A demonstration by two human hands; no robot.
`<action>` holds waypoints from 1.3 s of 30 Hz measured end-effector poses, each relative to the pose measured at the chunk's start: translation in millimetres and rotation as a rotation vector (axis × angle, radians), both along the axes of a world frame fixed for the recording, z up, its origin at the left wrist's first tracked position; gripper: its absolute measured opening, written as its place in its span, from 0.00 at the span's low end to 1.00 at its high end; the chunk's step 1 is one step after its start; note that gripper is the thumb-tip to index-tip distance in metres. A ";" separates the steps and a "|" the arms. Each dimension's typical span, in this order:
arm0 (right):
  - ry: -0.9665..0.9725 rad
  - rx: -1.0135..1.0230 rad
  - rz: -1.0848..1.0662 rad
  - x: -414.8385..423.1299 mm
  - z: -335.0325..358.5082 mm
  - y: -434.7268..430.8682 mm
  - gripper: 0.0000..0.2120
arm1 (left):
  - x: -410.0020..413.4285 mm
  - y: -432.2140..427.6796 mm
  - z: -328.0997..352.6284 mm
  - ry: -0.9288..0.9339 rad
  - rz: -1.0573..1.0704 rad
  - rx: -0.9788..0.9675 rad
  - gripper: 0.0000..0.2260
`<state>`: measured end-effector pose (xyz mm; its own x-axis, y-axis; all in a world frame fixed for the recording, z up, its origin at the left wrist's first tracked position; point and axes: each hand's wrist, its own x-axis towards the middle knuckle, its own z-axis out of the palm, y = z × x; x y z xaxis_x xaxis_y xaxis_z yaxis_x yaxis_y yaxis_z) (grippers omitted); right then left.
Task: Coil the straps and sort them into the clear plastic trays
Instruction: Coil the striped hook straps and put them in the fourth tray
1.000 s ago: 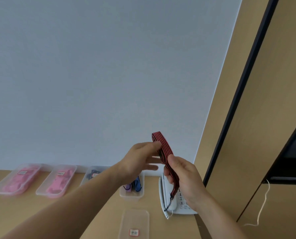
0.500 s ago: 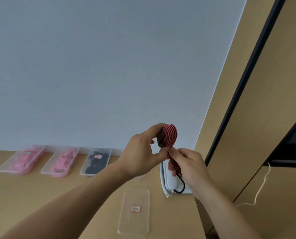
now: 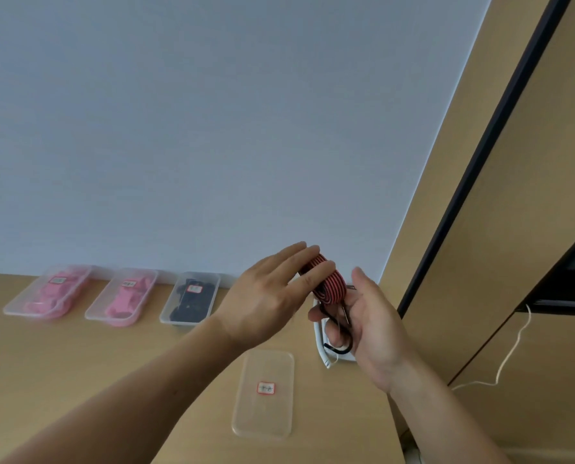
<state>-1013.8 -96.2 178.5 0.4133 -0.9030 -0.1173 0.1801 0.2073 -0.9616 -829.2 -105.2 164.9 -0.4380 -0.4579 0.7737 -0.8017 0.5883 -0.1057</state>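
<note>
A red-and-black striped strap (image 3: 328, 285), wound into a tight coil, is held up above the desk. My left hand (image 3: 269, 299) reaches across it with straight fingers, some behind the coil and one in front, clamping it. My right hand (image 3: 371, 324) faces it, thumb up. Its curled fingers grip the strap's loose tail and its black cord loop (image 3: 338, 346). Below lies a clear tray (image 3: 264, 393) with a red-edged label and nothing in it. At the wall stand two clear trays of pink straps (image 3: 48, 291) (image 3: 121, 296) and one of black straps (image 3: 192, 296).
A white desk phone (image 3: 322, 343) lies behind my right hand near the desk's right edge (image 3: 398, 416). A thin pale cable (image 3: 510, 356) hangs by the wooden cabinet on the right. A plain wall rises behind the trays.
My left hand went from a thumb-and-finger pinch on the coil to straight fingers across it. The right hand turned palm inward, closer under the coil. The view dipped slightly.
</note>
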 end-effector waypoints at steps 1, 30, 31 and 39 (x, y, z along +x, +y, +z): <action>0.015 -0.015 0.020 0.6 -1.6 -0.5 0.29 | 0.2 0.2 -0.9 -0.022 -0.009 -0.004 0.21; 0.662 -0.657 0.095 -1.9 -39.7 -61.3 0.27 | -27.5 -11.6 -34.1 1.428 -0.009 1.062 0.28; 0.646 -0.648 0.119 2.8 -42.7 -63.9 0.27 | -24.9 -12.1 -39.4 1.433 0.024 1.023 0.27; 0.636 -0.503 0.248 62.7 -71.9 -109.9 0.23 | 27.4 -55.5 -78.8 1.287 0.365 0.768 0.23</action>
